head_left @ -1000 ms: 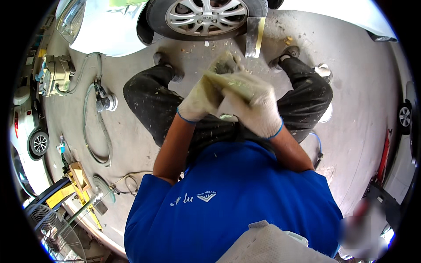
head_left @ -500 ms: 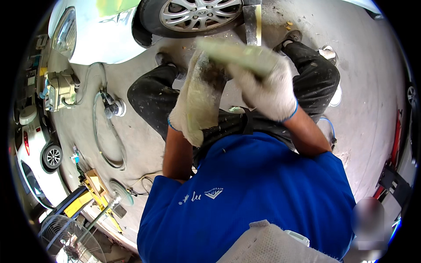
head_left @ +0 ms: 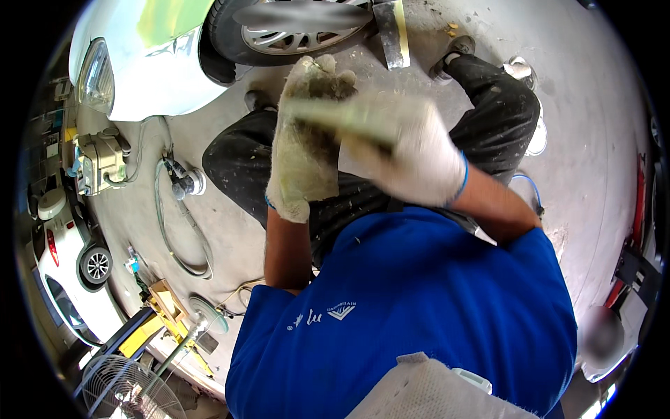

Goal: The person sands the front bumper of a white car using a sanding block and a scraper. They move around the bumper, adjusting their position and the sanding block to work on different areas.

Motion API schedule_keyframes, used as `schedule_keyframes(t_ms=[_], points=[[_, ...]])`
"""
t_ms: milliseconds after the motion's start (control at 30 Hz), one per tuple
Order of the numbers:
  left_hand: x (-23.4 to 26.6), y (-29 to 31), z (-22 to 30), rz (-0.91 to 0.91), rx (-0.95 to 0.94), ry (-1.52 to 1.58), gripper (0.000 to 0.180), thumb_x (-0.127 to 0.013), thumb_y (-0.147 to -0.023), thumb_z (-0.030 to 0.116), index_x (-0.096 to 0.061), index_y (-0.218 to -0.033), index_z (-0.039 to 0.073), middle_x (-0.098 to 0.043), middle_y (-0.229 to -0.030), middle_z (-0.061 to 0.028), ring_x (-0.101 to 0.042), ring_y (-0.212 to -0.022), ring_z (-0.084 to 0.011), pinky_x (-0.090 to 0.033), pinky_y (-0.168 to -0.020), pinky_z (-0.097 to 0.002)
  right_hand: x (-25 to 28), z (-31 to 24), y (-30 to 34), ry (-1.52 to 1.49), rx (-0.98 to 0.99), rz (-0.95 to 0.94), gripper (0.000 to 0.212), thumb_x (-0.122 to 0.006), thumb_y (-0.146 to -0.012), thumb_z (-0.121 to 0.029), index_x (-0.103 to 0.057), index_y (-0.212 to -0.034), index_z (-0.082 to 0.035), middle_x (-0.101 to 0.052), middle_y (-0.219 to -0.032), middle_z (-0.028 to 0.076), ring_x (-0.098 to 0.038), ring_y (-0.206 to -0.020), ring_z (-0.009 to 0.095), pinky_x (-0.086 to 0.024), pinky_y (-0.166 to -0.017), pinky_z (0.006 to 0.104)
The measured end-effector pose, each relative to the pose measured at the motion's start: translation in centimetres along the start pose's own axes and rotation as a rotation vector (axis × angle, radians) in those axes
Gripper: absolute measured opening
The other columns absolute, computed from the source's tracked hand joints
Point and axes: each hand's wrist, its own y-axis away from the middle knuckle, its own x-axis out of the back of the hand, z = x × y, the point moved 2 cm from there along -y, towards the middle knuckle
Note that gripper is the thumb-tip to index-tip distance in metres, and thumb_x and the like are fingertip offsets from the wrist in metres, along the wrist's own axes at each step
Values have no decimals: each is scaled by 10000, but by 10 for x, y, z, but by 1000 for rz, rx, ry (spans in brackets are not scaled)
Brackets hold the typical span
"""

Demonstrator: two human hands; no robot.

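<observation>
My left hand point(head_left: 303, 164), in a pale work glove with a dark-stained palm, is raised before my lap with its fingers stretched upward. Beside it, my right hand point(head_left: 419, 150), gloved too and smeared by motion, is closed on a long flat pale-green piece point(head_left: 349, 120). That piece crosses in front of the left palm; its exact kind is too blurred to tell, and so is whether it touches the glove.
Ahead stands a white car point(head_left: 153, 77) with a green-tinted patch, its wheel point(head_left: 293, 35) near my feet. A strip-edged panel point(head_left: 392, 35) leans beside the tyre. On the left floor lie a round sander point(head_left: 188, 183), a hose point(head_left: 159, 209) and a boxy machine point(head_left: 99, 164); a fan point(head_left: 132, 391) stands nearer.
The pale-green piece and my right hand have shifted slightly down across the left glove. My left hand has turned more upright, and the view has tilted a little.
</observation>
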Motion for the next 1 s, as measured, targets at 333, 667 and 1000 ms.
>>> schedule_keyframes(t_ms=[333,667,1000], points=[[-11,-11,6,-9,-101,-454,552,-560,-976,203,-346,-1463,52,-472,-1414,-134,-540,-1230,-220,-454,-1044,-363,8,16,-7,137,-55,129,227,-645,-761,-47,-686,-983,-61,-645,-810,127,-647,-758,309,-548,-680,391],[-14,-6,1,-67,-39,-97,549,-532,-990,230,-337,-1468,43,-481,-1391,-134,-522,-1240,-229,-443,-1066,-353,-6,3,5,140,-30,-4,227,-643,-790,-109,-669,-1011,-60,-610,-803,121,-643,-770,317,-542,-675,398],[-16,0,0,-98,-122,-175,569,-548,-988,284,-337,-1493,127,-456,-1441,-126,-497,-1285,-240,-456,-1063,-402,5,-6,-7,-225,-11,-120,358,-619,-795,-46,-677,-1145,-92,-679,-890,144,-661,-783,340,-556,-724,407]])
